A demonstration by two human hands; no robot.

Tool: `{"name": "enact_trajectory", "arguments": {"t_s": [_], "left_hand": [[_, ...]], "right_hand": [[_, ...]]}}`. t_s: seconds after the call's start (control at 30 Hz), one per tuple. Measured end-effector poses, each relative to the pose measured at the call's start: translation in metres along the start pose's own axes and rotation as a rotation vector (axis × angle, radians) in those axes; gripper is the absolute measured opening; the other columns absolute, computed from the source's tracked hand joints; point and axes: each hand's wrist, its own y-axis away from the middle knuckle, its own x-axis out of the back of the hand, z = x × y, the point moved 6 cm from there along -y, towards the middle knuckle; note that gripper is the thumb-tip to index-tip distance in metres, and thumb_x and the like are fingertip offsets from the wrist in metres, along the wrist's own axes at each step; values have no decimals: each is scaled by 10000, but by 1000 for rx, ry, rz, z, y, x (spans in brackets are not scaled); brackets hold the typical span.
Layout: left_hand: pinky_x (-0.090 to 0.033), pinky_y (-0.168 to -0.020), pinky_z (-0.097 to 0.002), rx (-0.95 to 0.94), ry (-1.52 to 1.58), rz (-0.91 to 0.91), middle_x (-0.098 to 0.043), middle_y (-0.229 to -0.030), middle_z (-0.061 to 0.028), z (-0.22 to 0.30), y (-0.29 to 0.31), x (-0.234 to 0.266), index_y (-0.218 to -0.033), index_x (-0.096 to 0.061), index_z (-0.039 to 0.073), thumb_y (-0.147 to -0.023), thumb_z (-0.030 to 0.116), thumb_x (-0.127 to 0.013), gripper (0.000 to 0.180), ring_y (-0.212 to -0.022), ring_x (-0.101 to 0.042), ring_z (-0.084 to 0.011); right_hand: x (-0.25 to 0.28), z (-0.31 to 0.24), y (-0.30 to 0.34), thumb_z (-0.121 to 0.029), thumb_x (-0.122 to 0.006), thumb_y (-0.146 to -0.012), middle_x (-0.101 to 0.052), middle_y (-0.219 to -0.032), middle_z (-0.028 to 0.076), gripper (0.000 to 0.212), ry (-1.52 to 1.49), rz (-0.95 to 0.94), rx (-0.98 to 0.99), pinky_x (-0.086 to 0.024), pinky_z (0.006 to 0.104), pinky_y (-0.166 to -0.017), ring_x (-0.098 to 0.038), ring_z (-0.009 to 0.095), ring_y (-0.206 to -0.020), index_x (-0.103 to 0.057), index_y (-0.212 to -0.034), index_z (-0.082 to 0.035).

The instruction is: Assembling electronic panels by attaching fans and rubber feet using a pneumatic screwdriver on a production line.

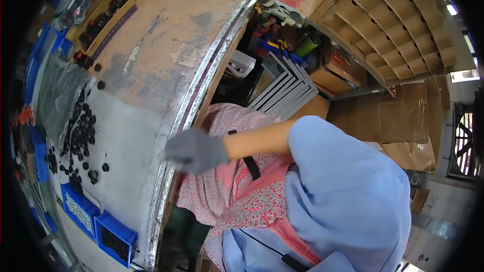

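Your one visible hand (pixel 195 150), in a grey glove, hung blurred at the metal edge (pixel 201 86) of the surface (pixel 151 70) near the middle of the frame, its forearm reaching in from the right. You gripped nothing that I could make out, though the blur kept me from telling whether the fingers were released or clenched. I could not tell which hand it was, and the other was out of view.

The small black parts (pixel 80 131) lay scattered loose on the pale left part of the surface, well apart from your hand. Judging by that heap, much sorting seemed left to do.

At the lower left, one blue bin (pixel 78 210) held pale small pieces and a second blue bin (pixel 116 242) held dark ones. At the upper left, a cardboard tray (pixel 103 22) carried more black parts. At the upper right, a cardboard divider grid (pixel 398 25) showed empty cells.
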Motion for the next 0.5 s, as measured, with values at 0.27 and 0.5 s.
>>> {"name": "enact_trajectory", "arguments": {"t_s": [0.27,0.5], "left_hand": [[-367,-1048,-386,-31,0,-21,-421,-1445,-145,52,19,-10,-1435,-387,98,-1002,410,-288,542,-1272,-466,-304],[-383,-1030,-397,-111,-135,-60,-446,-1425,-151,45,19,-33,-1423,-407,92,-1004,401,-296,533,-1248,-491,-309]], "right_hand": [[203,133,226,-141,-559,-884,-623,-762,84,221,-157,878,-1580,-467,249,-505,-583,135,-593,-608,-1040,7],[242,150,442,-207,-581,-893,-577,-722,120,206,94,842,-1998,-471,320,-475,-556,194,-549,-582,-944,-7]]}}
